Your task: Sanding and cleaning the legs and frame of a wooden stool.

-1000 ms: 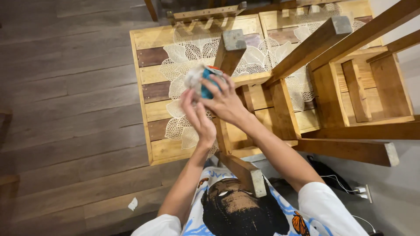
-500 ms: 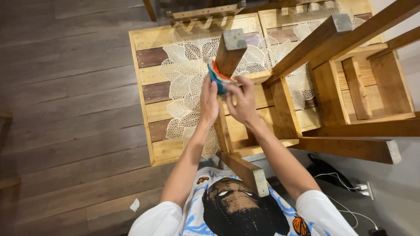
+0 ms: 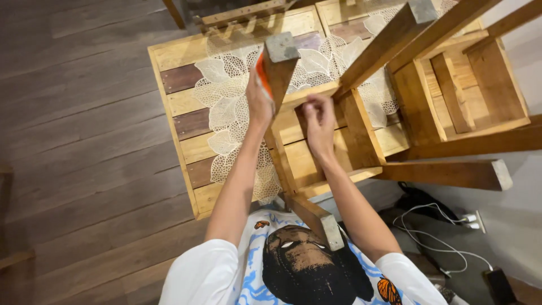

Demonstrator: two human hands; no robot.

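An upturned wooden chair lies on a wooden table (image 3: 169,73), its legs pointing up toward me. My left hand (image 3: 257,107) presses a small orange and teal object (image 3: 261,76) against the side of the nearest chair leg (image 3: 280,56), just below the grey pad at the leg's end. Most of that object is hidden by my fingers and the leg. My right hand (image 3: 320,121) sits just right of that leg, fingers curled against the chair's cross rail (image 3: 316,91). I cannot tell whether they grip the rail.
A white leaf-pattern lace mat (image 3: 226,96) covers the table under the chair. Other chair legs (image 3: 451,172) jut out to the right. White cables (image 3: 435,237) and a black adapter (image 3: 499,282) lie on the floor at the lower right. Dark wooden flooring (image 3: 73,141) lies to the left.
Both hands held the small object in front of the leg. My left hand has carried it up against the leg, and my right hand has let go and dropped to the cross rail.
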